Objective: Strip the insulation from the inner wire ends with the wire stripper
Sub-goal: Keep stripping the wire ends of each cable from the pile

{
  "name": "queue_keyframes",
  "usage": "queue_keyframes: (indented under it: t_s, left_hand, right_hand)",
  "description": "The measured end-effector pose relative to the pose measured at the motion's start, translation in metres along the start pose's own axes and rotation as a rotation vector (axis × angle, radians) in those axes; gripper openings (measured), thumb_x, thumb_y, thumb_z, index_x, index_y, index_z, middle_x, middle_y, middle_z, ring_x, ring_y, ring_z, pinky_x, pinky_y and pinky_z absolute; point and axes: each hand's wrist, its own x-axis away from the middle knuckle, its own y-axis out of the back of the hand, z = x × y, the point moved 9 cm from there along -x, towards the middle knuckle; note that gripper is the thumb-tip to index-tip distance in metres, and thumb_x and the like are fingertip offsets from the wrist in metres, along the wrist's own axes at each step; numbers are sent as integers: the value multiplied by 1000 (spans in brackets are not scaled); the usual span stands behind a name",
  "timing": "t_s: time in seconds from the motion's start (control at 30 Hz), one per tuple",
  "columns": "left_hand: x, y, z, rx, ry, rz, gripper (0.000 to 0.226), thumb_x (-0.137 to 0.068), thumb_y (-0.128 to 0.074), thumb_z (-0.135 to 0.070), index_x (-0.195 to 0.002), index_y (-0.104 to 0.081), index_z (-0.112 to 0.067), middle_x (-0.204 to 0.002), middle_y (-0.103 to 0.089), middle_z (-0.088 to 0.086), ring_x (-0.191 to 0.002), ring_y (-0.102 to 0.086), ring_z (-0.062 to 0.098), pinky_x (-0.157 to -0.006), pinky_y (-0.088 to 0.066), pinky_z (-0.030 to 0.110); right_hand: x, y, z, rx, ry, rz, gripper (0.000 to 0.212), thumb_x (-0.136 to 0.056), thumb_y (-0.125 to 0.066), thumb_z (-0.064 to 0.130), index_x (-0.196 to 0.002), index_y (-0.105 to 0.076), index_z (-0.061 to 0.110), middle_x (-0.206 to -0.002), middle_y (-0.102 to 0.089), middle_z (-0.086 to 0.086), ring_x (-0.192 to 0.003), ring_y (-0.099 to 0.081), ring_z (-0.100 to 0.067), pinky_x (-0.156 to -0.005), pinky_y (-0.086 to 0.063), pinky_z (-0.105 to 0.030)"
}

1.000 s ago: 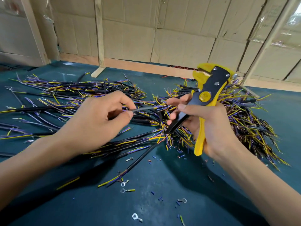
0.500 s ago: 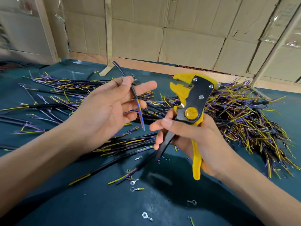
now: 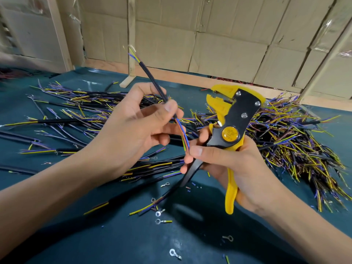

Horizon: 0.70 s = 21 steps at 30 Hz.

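Holding a black cable [image 3: 152,80] upright over the middle of the table [image 3: 200,242], the left hand [image 3: 133,128] pinches it between thumb and fingers just above where the sheath ends, so the coloured inner wires [image 3: 183,135] hang down free. The right hand [image 3: 232,166] grips the yellow-and-black wire stripper [image 3: 231,130], fingers curled round its handles, while its thumb and forefinger reach to the wire tips, probably to sort one out for the tool. The stripper's jaws point up and left, parted, near the cable but apart from it. Heaps of cut cables [image 3: 289,138] lie toward the table's far and right edges, within reach; loose ring terminals [image 3: 159,213] sit nearer.
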Motion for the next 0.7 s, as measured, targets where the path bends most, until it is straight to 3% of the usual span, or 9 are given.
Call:
queue_keyframes:
  t_s: [0.1,0.27,0.57,0.7]
  left_hand:
    - [-1,-1,0,-72,-23,11,44,-77,-73,-9,-116,-52,-17,-81,-63,13,-66,-64,24,-57,-47,34]
    - [-1,-2,3,-134,10,16,59,-72,-84,-12,-123,-57,-16,-72,-62,5,-62,-62,22,-55,-48,29]
    - [0,-2,16,-110,226,81,53,-65,-79,-17,-117,-71,-20,-79,-68,19,-63,-60,19,-52,-46,23]
    - [2,-2,19,-90,255,73,54,-63,-79,-17,-116,-71,-19,-81,-70,18,-63,-61,18,-56,-45,25]
  right_hand:
    - [-1,2,0,10,-9,-13,18,-75,-71,-9,-86,-66,5,-76,-61,-20,-70,-63,-35,-71,-57,-49]
    - [-3,9,-1,-22,-14,-69,15,-75,-67,-7,-83,-66,5,-73,-57,-20,-67,-61,-34,-68,-56,-50]
    - [-9,33,9,-68,34,-243,16,-79,-67,-4,-90,-59,4,-72,-57,-19,-64,-59,-32,-67,-58,-48]
    - [-10,35,11,-9,64,-203,9,-88,-63,-1,-94,-58,-1,-73,-57,-19,-65,-58,-33,-66,-56,-49]
